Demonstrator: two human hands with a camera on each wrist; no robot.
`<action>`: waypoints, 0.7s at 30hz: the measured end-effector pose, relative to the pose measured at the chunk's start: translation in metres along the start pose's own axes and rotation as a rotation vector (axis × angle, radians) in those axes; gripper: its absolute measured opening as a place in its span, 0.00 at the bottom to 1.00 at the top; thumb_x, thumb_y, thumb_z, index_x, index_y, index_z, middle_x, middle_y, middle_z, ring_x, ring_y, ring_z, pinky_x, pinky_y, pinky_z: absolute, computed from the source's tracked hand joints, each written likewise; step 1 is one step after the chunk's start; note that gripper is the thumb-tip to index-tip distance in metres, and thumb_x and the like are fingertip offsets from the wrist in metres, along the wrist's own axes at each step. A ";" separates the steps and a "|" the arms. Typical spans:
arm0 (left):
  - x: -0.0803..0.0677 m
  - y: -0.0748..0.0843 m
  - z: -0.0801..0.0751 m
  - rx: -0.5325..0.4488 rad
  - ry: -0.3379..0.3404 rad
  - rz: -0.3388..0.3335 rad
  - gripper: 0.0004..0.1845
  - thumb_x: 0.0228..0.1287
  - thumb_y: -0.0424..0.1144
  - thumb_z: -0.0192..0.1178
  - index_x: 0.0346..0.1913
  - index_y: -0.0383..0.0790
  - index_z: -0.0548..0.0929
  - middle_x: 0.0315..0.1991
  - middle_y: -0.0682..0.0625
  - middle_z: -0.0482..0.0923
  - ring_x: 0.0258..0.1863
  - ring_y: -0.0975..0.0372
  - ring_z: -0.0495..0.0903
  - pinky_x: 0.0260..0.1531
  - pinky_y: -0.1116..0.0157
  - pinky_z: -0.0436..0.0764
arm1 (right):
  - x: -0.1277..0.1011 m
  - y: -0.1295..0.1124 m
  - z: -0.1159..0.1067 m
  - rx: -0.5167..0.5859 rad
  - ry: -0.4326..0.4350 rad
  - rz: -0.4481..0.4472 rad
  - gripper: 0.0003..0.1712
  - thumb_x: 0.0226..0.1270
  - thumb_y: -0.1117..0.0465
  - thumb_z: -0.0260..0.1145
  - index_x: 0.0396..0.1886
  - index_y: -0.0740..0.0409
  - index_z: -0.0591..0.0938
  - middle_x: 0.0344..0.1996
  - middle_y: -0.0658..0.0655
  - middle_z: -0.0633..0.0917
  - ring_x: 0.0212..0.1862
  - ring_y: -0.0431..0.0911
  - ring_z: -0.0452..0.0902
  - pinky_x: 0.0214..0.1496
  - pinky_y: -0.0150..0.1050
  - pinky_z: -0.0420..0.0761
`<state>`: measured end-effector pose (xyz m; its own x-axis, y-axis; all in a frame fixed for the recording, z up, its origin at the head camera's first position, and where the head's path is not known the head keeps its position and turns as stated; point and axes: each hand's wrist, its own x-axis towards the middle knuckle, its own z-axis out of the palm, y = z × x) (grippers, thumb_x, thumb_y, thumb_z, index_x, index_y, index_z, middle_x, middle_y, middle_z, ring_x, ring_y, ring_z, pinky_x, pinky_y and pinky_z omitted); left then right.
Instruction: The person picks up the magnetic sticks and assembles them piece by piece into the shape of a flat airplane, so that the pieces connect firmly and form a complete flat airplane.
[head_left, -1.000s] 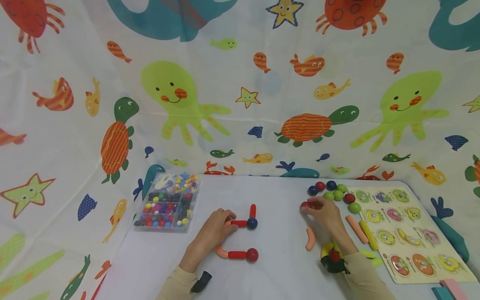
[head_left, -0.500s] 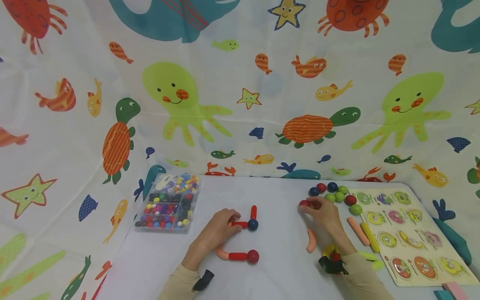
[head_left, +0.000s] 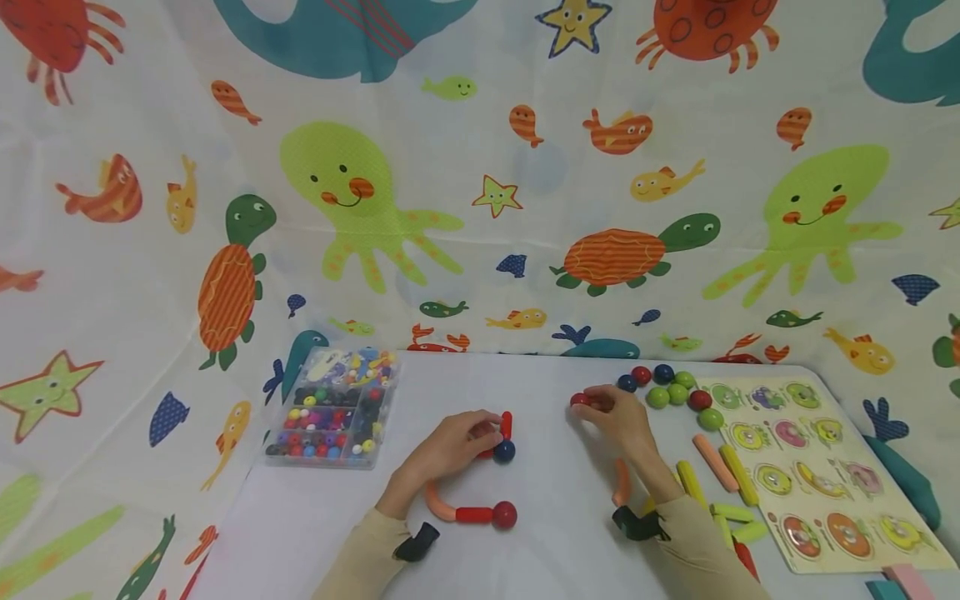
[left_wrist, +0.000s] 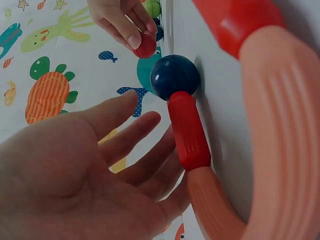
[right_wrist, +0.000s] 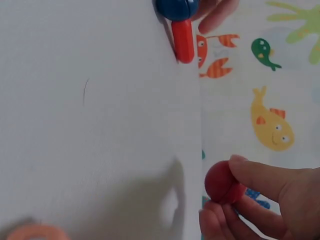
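Note:
My right hand (head_left: pixel 618 417) pinches a red ball (right_wrist: pixel 222 182) between thumb and fingertips, above the white table. My left hand (head_left: pixel 450 442) hovers over a joined toy chain, its fingers spread and slightly bent around nothing in the left wrist view. That chain has a dark blue ball (left_wrist: pixel 175 77), a short red stick (left_wrist: pixel 189 131) fixed to it, and a curved peach piece (head_left: pixel 438 502). Another red stick (head_left: pixel 507 423) extends from the blue ball toward the back. The chain's near end has a red stick (head_left: pixel 474 515) and a red ball (head_left: pixel 504 515). My left hand partly covers the chain.
A divided bead box (head_left: pixel 330 408) stands at the left. Loose green, red and blue balls (head_left: pixel 678 393) lie at back right, beside a wooden food puzzle board (head_left: pixel 825 467). Yellow, green and peach sticks (head_left: pixel 715 462) and a curved peach piece (head_left: pixel 622 482) lie nearer.
My right hand has moved left with the red ball. My left hand has shifted right and slightly up, toward the blue ball and the red stick behind it.

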<state>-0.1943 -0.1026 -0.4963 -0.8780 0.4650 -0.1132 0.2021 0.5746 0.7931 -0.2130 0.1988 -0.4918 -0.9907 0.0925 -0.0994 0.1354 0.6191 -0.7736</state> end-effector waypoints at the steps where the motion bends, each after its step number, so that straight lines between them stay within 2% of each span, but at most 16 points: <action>1: 0.001 0.000 0.000 -0.003 -0.006 0.004 0.21 0.74 0.48 0.59 0.65 0.45 0.79 0.48 0.53 0.82 0.49 0.60 0.78 0.50 0.60 0.81 | 0.000 -0.002 0.002 0.005 -0.001 -0.002 0.25 0.66 0.52 0.73 0.59 0.58 0.82 0.50 0.61 0.87 0.51 0.53 0.81 0.58 0.50 0.80; 6: 0.006 0.001 0.001 -0.003 -0.042 0.023 0.20 0.77 0.45 0.55 0.67 0.46 0.79 0.57 0.48 0.81 0.56 0.55 0.77 0.59 0.51 0.78 | 0.003 -0.010 0.012 0.016 0.000 -0.026 0.24 0.65 0.54 0.74 0.57 0.58 0.83 0.48 0.60 0.88 0.50 0.52 0.82 0.59 0.50 0.80; 10: 0.009 0.000 0.002 0.037 -0.080 0.049 0.19 0.78 0.46 0.54 0.66 0.46 0.80 0.52 0.50 0.81 0.50 0.59 0.76 0.51 0.60 0.79 | 0.006 -0.017 0.023 0.025 -0.014 -0.041 0.23 0.65 0.54 0.74 0.58 0.57 0.83 0.48 0.58 0.87 0.51 0.51 0.82 0.59 0.49 0.81; 13: 0.011 -0.001 0.003 0.064 -0.102 0.078 0.19 0.78 0.46 0.54 0.64 0.44 0.81 0.47 0.52 0.80 0.45 0.62 0.73 0.43 0.66 0.75 | 0.007 -0.022 0.031 0.037 -0.023 -0.056 0.24 0.65 0.53 0.74 0.58 0.56 0.83 0.48 0.57 0.87 0.51 0.51 0.82 0.58 0.49 0.82; 21: 0.013 0.003 0.004 0.110 -0.115 0.108 0.18 0.77 0.44 0.55 0.63 0.43 0.82 0.45 0.52 0.79 0.42 0.63 0.72 0.41 0.68 0.73 | 0.011 -0.031 0.052 0.059 -0.011 -0.121 0.23 0.62 0.54 0.76 0.55 0.57 0.85 0.46 0.58 0.88 0.48 0.51 0.84 0.52 0.45 0.85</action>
<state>-0.2035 -0.0925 -0.4979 -0.7943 0.5986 -0.1034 0.3445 0.5840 0.7350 -0.2281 0.1402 -0.5015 -0.9999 0.0111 -0.0103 0.0148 0.5778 -0.8160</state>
